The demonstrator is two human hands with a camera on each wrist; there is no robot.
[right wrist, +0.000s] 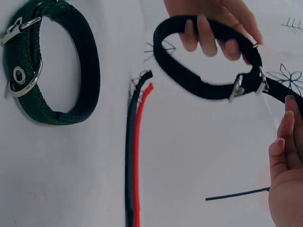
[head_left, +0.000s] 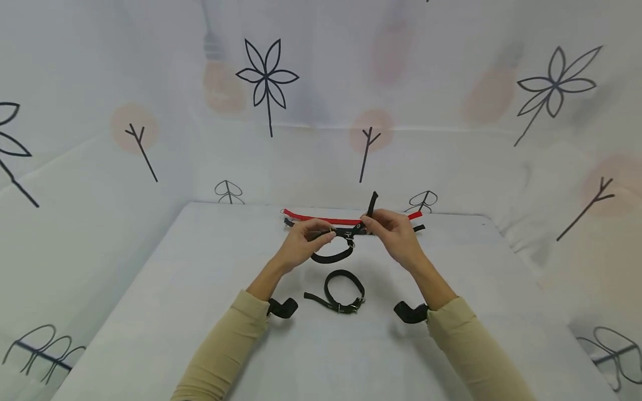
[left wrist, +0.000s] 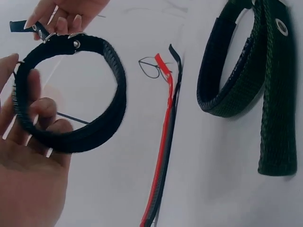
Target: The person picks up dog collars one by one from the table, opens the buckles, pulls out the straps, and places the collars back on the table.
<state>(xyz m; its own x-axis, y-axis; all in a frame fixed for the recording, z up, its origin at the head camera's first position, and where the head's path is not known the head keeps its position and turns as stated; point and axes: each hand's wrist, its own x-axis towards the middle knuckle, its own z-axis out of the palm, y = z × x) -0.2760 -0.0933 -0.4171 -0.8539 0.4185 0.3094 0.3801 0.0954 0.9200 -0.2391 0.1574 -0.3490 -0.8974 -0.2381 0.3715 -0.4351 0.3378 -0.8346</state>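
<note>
A black collar (head_left: 332, 259), buckled into a round loop, is held up over the table between both hands. My left hand (head_left: 301, 244) grips the loop's side, with fingers inside the ring and the thumb outside, as the left wrist view shows. My right hand (head_left: 399, 238) pinches the strap's free tail, which sticks up past the fingers. Metal buckle and D-ring (right wrist: 262, 80) sit on the loop between the two hands. Below them on the table lies a dark green collar (head_left: 362, 287), also fastened in a loop, its tail pointing left.
Behind the hands, a red strap (head_left: 326, 219) and a dark strap (head_left: 419, 228) lie stretched out side by side near the table's back edge. The white table (head_left: 165, 289) meets a patterned cloth backdrop (head_left: 311, 161) at the back and sides. Black wrist mounts (head_left: 411, 313) jut inward from both sleeves.
</note>
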